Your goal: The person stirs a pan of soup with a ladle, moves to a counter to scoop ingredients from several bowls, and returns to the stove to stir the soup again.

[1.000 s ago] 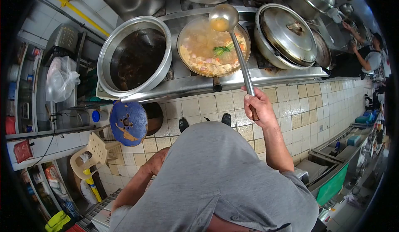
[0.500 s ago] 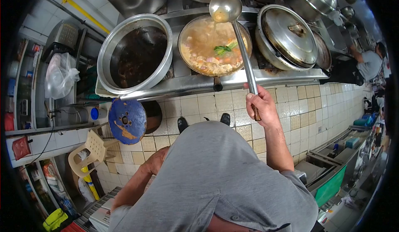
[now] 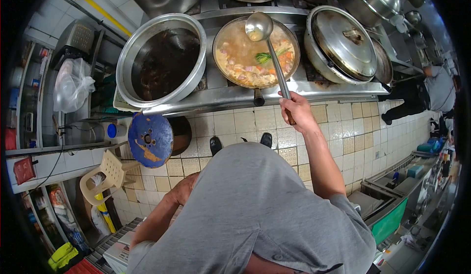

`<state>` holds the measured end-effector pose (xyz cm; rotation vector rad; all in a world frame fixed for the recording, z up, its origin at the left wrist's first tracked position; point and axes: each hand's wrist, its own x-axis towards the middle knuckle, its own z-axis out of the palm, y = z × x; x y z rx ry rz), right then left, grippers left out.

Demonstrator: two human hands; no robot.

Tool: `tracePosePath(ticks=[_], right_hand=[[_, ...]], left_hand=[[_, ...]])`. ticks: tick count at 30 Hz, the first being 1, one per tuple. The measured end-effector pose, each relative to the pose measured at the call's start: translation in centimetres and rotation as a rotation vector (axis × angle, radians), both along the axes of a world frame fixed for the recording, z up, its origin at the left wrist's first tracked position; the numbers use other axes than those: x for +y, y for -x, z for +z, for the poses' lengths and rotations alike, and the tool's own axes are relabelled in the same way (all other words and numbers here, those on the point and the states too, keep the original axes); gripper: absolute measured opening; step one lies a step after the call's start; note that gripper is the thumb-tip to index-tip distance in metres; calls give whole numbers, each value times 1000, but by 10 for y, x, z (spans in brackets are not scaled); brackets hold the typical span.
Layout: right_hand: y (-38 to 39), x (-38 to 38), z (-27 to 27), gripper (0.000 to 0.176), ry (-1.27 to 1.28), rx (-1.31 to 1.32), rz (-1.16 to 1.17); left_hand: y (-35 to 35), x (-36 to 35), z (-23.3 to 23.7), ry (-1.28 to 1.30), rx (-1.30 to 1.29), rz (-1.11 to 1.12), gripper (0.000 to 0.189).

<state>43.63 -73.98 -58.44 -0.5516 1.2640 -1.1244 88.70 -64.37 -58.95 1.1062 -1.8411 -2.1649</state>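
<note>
My right hand (image 3: pixel 298 111) is closed round the handle of a long steel ladle (image 3: pixel 277 67). The ladle's bowl is over the far part of a frying pan (image 3: pixel 258 97), with a little broth in it. Inside the pan is a brothy stew (image 3: pixel 240 58) with orange and pale chunks and a bundle of green vegetable (image 3: pixel 269 57). Beside my hip, my left hand (image 3: pixel 185 188) is partly covered by my grey shirt, and its fingers are hidden.
Left of the pan stands a wide metal pot (image 3: pixel 196 75) of dark liquid; on its right is a lidded pot (image 3: pixel 351 41). A blue round-topped stool (image 3: pixel 149 144) and a beige plastic chair (image 3: pixel 109 173) stand at left. Another person (image 3: pixel 417 95) is at far right.
My right hand and the ladle have moved slightly left. The ladle's bowl has dropped lower toward the pan, and the stream of broth from it no longer shows. The person at right has shifted.
</note>
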Motion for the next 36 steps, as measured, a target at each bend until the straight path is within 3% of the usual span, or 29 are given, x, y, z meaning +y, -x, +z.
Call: tracePosePath(ticks=[2,7,10,16,18,21,24,32,36], right_hand=[[1,-5,-12,37,-7,114,48],[1,-5,-24,34,-30,118,88],[0,5,-25,32,-53,97,97],[1,32,-13,30,-70,132,136],[2,41,-9,31,-78,154,155],[2,53,6,33,-126,196,212],[-3,60,14,36,-165,125,229],[0,66,3,45,-141,-560,86],[-3,65,5,45,-123,-587,75]], left_hand=[[0,0,2,-8,-2,10,101],[2,-1,9,34,-19,7,106],[5,-1,14,-82,-52,54,107],[0,-3,7,83,-54,-28,103],[1,-3,7,-93,-11,38,102],[3,-5,10,-112,-18,48,101],[6,-6,12,-220,4,85,100],[-2,2,-8,-237,65,134,86],[4,-2,2,-236,37,141,86]])
